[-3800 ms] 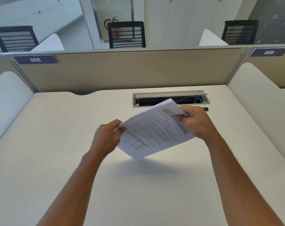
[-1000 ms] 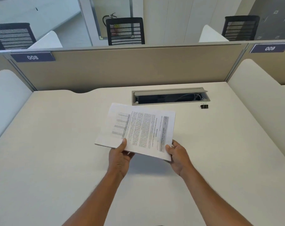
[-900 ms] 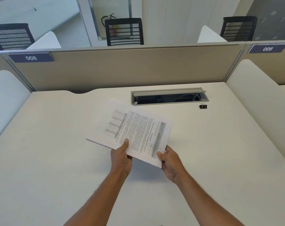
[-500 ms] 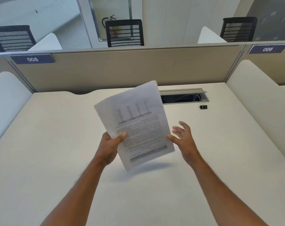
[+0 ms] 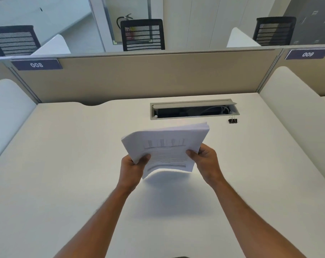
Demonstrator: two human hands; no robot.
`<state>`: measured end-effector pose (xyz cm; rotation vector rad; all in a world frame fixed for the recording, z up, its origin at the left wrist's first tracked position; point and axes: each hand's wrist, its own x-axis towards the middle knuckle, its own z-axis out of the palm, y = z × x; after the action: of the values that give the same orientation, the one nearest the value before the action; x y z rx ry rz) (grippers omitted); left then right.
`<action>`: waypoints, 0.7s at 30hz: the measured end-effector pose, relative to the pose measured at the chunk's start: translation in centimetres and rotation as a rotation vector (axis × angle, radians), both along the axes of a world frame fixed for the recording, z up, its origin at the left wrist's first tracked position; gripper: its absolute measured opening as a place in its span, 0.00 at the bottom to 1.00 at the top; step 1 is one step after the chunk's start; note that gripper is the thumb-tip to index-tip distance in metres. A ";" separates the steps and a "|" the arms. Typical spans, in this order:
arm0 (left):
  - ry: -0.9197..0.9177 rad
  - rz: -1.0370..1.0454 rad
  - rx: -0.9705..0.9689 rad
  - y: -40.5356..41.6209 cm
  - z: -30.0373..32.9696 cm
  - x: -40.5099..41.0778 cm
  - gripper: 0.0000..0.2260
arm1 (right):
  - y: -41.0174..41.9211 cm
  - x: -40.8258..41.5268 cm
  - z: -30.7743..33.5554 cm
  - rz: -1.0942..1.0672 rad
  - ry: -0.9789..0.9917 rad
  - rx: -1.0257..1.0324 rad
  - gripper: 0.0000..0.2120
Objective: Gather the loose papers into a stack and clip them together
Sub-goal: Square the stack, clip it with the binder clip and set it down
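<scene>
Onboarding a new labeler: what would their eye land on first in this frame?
First, the stack of papers, held above the middle of the desk by both hands, left hand and right hand gripping its near corners, its shadow on the desk below. Next, the small black binder clip lying alone at far right, just beside the open cable tray.

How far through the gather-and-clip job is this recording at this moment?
Gathering looks done: the paper stack is held above the desk by the left hand and right hand. Clipping remains: the binder clip sits untouched beside the cable tray.
</scene>
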<state>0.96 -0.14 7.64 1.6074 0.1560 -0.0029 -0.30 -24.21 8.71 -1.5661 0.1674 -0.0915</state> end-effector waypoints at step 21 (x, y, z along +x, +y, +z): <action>-0.073 -0.338 0.919 1.4 4.8 3.3 0.08 | -2.7 3.1 10.4 0.156 -0.421 -0.816 0.27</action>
<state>4.21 1.23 12.46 2.5300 -0.2097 -0.1532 2.78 -26.87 19.11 -2.3178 -0.3718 -0.4005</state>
